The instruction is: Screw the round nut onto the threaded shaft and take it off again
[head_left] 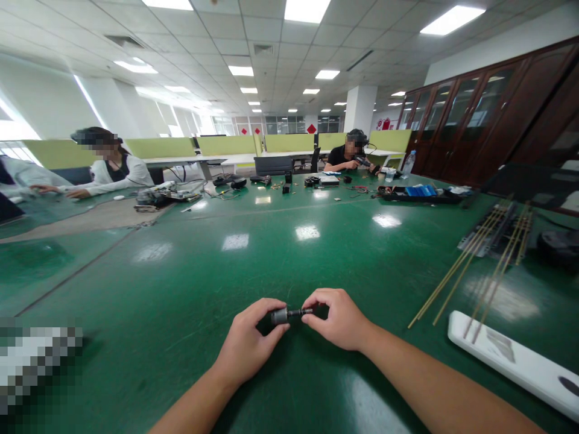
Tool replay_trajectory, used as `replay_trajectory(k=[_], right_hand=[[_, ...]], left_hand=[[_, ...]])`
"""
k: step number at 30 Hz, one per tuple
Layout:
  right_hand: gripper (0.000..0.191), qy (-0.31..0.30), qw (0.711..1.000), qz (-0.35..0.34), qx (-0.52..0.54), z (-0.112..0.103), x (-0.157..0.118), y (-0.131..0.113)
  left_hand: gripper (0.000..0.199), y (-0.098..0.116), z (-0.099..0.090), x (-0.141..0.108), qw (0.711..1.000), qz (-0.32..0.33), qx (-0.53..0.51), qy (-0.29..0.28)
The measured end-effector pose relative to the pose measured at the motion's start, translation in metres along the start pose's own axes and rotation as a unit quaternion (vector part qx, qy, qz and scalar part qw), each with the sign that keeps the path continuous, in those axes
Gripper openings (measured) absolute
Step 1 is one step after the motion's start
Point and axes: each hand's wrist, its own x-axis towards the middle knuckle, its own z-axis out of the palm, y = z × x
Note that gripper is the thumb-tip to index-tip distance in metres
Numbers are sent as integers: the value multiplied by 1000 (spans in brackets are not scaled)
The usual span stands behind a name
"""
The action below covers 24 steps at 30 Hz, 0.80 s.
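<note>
Grey cylindrical part (280, 316), sideways on!
It's near level over the green tabletop (172, 343), slim dark shaft (295, 313) ribbed towards its tip.

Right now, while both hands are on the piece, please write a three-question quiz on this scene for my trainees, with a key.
1. Multiple choice: which end of the small part does the left hand hold?
A) the thin end
B) the wide end
C) neither
2. True or false: the long white object on the green table lies apart from the right hand, to its right.
3. Short answer: what colour is the top worn by the person at the far side, near the clear bottle?
Key: 1. B; 2. True; 3. Black.
</note>
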Motion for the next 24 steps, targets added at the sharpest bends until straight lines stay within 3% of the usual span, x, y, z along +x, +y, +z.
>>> replay_trajectory(k=[24], right_hand=[[7, 5, 1000, 6, -2, -5, 1, 1]], left_hand=[[26, -1, -3, 2, 1000, -2, 7, 7]])
